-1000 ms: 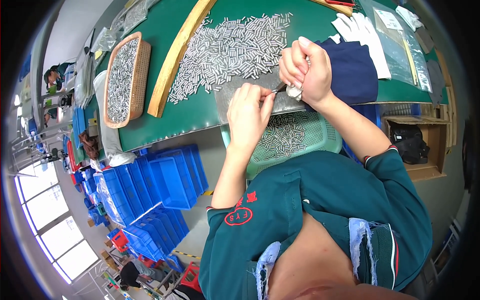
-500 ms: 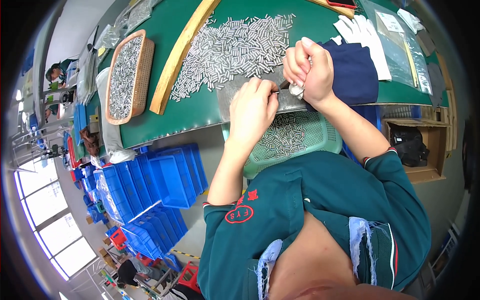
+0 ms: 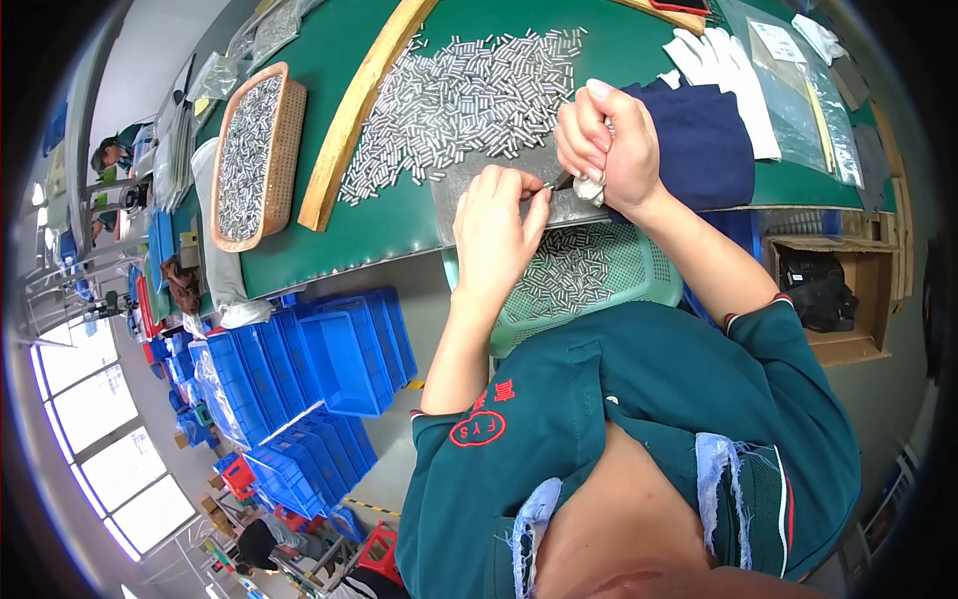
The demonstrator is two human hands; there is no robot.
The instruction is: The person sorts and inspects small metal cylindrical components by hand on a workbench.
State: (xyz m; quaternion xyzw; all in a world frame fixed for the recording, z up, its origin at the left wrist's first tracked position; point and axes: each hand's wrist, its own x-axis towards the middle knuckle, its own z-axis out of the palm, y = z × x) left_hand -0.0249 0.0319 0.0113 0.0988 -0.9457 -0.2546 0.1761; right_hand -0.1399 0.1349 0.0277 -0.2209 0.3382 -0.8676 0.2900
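Note:
My left hand point(image 3: 496, 228) is over a grey plate point(image 3: 456, 195) at the table's front edge. Its thumb and index finger pinch a small metal pin point(image 3: 548, 186), whose end shows at the fingertips. Close by on the right, my right hand point(image 3: 627, 150) is wrapped in a fist around a tool with a white cloth-wound handle point(image 3: 589, 190). A dark tip of that tool points toward the pin; the rest is hidden in the fist. Beyond both hands spreads a heap of loose metal pins point(image 3: 479, 95). Below the edge, a green basket point(image 3: 654, 268) contains many more.
A wooden strip point(image 3: 344, 150) borders the heap on the left, beside a tan basket point(image 3: 286, 160) full of pins. Dark blue cloth point(image 3: 699, 150), a white glove point(image 3: 733, 75) and a plastic bag point(image 3: 798, 110) lie to the right. Blue bins point(image 3: 344, 359) stand lower left.
My left hand has drawn slightly down, and a pin now shows at its fingertips. My right fist has shifted a little left with the wrapped tool.

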